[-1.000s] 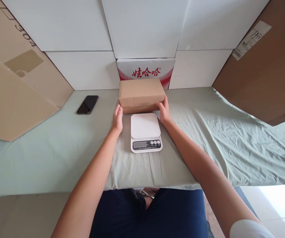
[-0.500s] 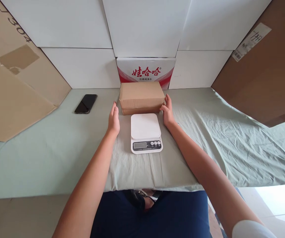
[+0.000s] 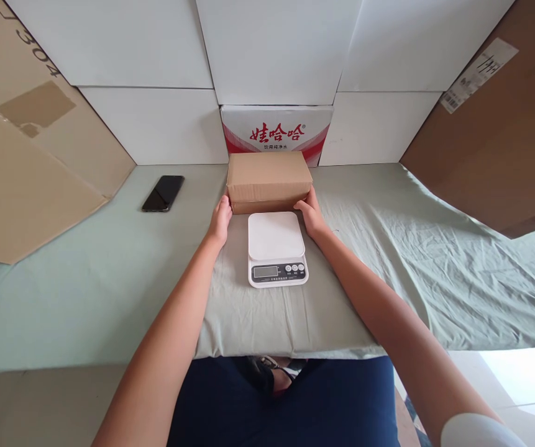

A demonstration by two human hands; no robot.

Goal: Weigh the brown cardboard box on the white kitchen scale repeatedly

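Note:
A closed brown cardboard box [image 3: 269,177] rests on the cloth behind a white kitchen scale [image 3: 276,239]. My left hand [image 3: 221,220] presses against the box's left side, its fingers partly hidden by the box edge. On the other end, my right hand [image 3: 310,212] grips the right side, with the thumb on the lower front corner. The box is held between both hands. Nothing lies on the scale's platform, and its display looks blank.
A black phone [image 3: 163,193] lies to the left on the green cloth [image 3: 109,279]. Large cardboard panels stand at the left [image 3: 38,167] and right [image 3: 495,136]. Behind the box is a white and red carton [image 3: 277,127] against white panels [image 3: 146,124].
My left hand has moved right, from beside the box to contact with its left side. The right hand has closed in on the right side. The box and scale have stayed in place.

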